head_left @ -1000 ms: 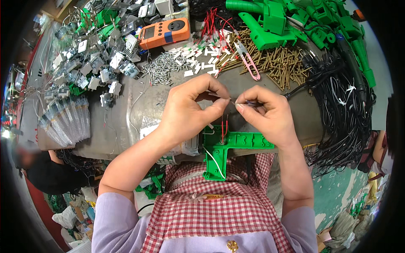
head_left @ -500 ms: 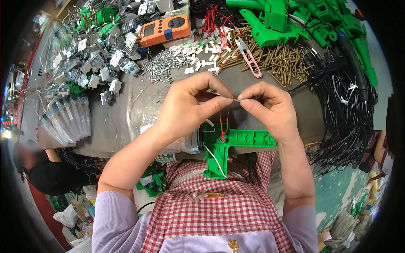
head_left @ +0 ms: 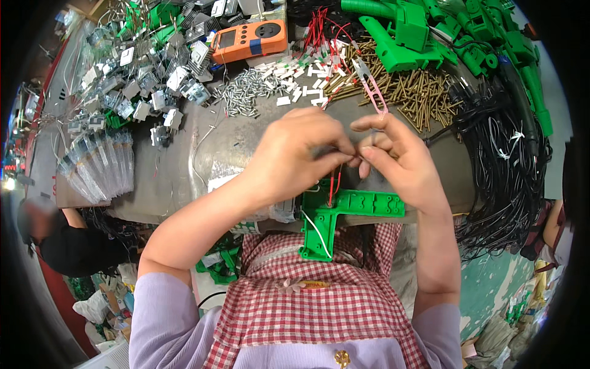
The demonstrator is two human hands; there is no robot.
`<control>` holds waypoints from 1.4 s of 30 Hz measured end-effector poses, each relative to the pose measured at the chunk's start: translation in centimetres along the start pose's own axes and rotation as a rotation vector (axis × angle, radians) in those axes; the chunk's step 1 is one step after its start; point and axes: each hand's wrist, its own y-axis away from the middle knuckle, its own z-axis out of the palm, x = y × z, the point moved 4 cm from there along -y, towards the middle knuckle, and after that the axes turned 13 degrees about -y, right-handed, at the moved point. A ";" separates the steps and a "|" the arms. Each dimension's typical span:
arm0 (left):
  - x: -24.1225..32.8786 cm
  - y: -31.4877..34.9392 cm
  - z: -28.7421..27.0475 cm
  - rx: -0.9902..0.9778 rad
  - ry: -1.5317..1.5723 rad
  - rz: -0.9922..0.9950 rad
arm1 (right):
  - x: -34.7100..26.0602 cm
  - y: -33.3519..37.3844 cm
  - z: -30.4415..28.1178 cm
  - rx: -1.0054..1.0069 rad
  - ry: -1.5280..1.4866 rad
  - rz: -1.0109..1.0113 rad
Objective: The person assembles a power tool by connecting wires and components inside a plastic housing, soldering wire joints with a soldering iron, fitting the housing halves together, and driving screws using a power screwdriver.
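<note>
My left hand [head_left: 301,154] is closed in a pinch over the bench, its thumb and forefinger meeting at something too small to make out. Close by, my right hand [head_left: 402,160] has its thumb against curled fingers while the forefinger is lifted away; what it grips, if anything, is hidden. Below both hands lies a green T-shaped plastic housing half [head_left: 369,203], overhanging the bench's near edge. Two red wires [head_left: 332,187] rise from it towards my left fingers. A white wire [head_left: 318,234] lies along its lower leg.
Pink-handled thread snips [head_left: 373,91] lie beyond my right hand, beside brass-coloured screws [head_left: 430,98]. Silver screws [head_left: 243,92], white connectors [head_left: 301,77] and an orange meter [head_left: 251,42] are farther back. Black cables [head_left: 498,160] hang at right; small grey-and-white parts [head_left: 141,86] are heaped left.
My hands have moved slightly right and lower, towards the housing. My right forefinger has lifted off the pinch, and my left hand has turned, its fingers closer to the right hand.
</note>
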 end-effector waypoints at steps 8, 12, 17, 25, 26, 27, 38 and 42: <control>-0.2 -0.7 -0.4 0.002 -0.099 -0.016 | -0.1 0.2 -1.9 0.017 -0.027 0.101; -0.1 -0.6 -0.2 0.015 0.000 -0.052 | 0.2 -0.2 -2.0 0.065 0.088 0.028; 0.2 -0.4 0.2 0.040 -0.081 -0.009 | -0.2 -0.3 -0.9 0.072 0.057 0.115; -0.1 -0.4 -0.1 0.121 -0.319 0.156 | -0.3 0.3 -2.2 0.084 -0.078 0.026; -0.1 -0.2 -0.2 0.121 -0.315 0.150 | -0.6 0.6 -2.4 0.113 -0.076 0.015; 0.3 0.0 -0.3 0.113 -0.357 0.207 | -0.6 0.7 -1.8 0.068 -0.018 -0.011; -0.5 7.6 -8.2 -0.647 -0.403 0.145 | -1.4 3.1 -1.5 0.125 0.310 -0.171; 2.6 11.1 -5.4 -0.735 -0.132 0.116 | -0.6 2.2 2.3 -0.146 0.632 -0.064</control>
